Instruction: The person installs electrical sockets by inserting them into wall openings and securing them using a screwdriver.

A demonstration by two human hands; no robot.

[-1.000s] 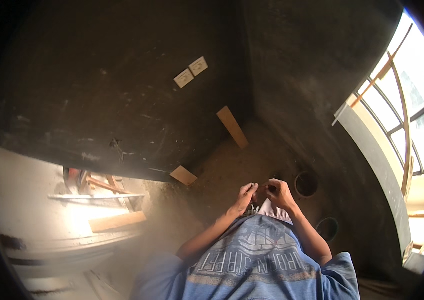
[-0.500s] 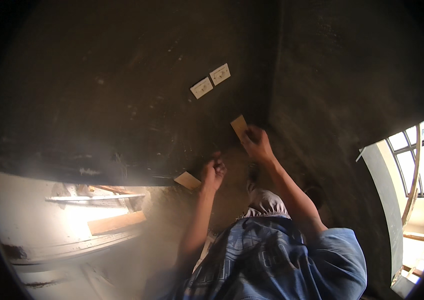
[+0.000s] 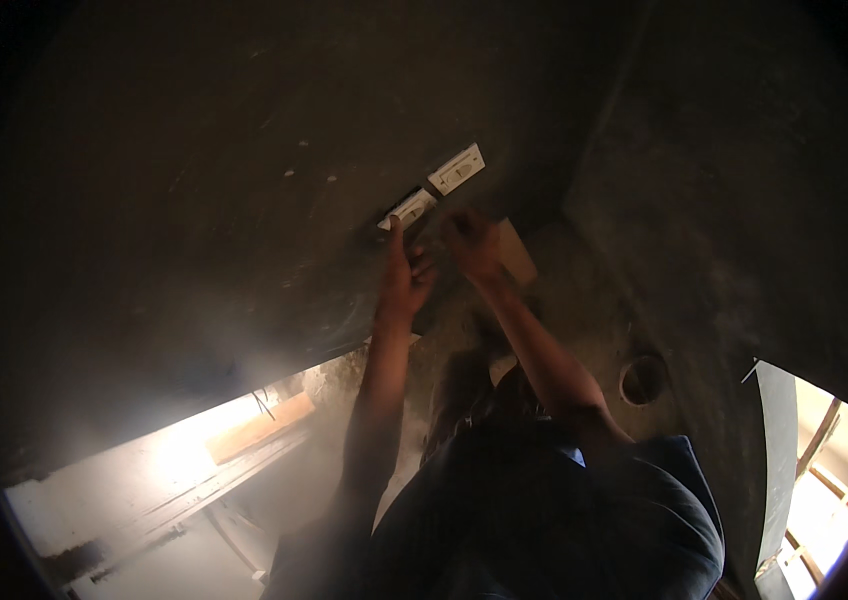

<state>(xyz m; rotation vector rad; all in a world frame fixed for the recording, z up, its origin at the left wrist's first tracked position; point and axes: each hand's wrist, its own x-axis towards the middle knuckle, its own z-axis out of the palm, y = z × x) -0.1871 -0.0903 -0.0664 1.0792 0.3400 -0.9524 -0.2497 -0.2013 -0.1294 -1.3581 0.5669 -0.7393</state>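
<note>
Two white socket plates sit side by side on the dark wall, a lower left plate (image 3: 412,207) and an upper right plate (image 3: 457,170). My left hand (image 3: 405,280) reaches up beneath the lower left one, one finger stretched to its bottom edge and the others loosely bent apart. Just right of it, my right hand (image 3: 474,245) is raised with curled fingers; blur and shadow hide whatever may be in them. A flat tan piece (image 3: 517,252) shows beside the right wrist; I cannot tell whether the hand touches it.
The dark wall (image 3: 194,260) meets another dark wall (image 3: 744,260) at a corner on the right. A round dark opening or vessel (image 3: 643,380) lies low by that side. At the lower left a wooden board (image 3: 259,425) rests in bright light. Wooden poles (image 3: 819,437) stand beyond the right edge.
Both hands have moved up toward the socket plates, the left one now reaching the lower left plate. The view has tilted, and my right hand has shifted left of the tan piece.
</note>
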